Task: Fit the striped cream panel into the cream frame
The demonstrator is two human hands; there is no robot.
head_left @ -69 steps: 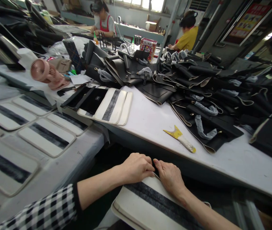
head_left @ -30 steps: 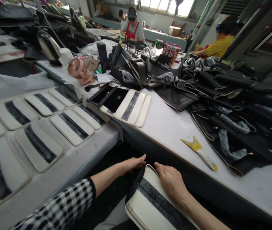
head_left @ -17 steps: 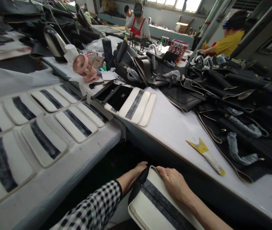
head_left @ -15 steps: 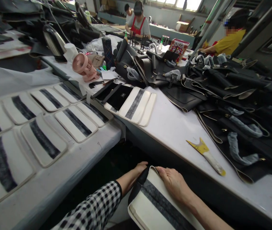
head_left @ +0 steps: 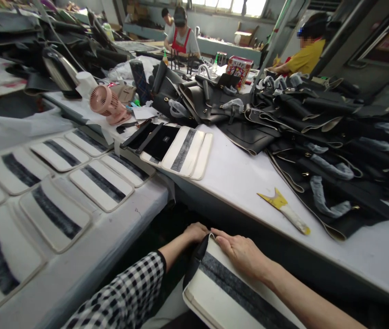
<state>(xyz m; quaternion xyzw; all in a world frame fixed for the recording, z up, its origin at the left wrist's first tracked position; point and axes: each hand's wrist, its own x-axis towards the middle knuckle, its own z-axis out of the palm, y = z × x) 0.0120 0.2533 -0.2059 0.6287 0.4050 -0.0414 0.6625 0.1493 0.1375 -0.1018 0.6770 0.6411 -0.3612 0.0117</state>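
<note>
A white bag panel (head_left: 215, 292) with a wide dark stripe lies tilted across my lap, with black material showing at its far left side. My left hand (head_left: 197, 232) is closed at the panel's far corner, its fingertips partly hidden behind the edge. Along the far right edge, my right hand (head_left: 242, 252) grips the same panel, thumb on the white face and fingers over the rim. The two hands nearly meet at that corner. Beyond them on the table lie a black bag piece (head_left: 167, 140) and striped white panels (head_left: 182, 153).
Several striped panels (head_left: 101, 183) are laid out on the left table (head_left: 119, 228). A yellow-ended scraper-like tool (head_left: 285, 211) rests on the right table (head_left: 228, 173), near piled black bags (head_left: 334, 137). A pink fan (head_left: 107, 103) and steel kettle (head_left: 59, 71) stand behind. Co-workers (head_left: 182, 36) sit farther back.
My left hand has moved up and over the panel's far corner, closer to my right hand. My right hand has shifted slightly toward that corner. The camera view has turned a little rightward.
</note>
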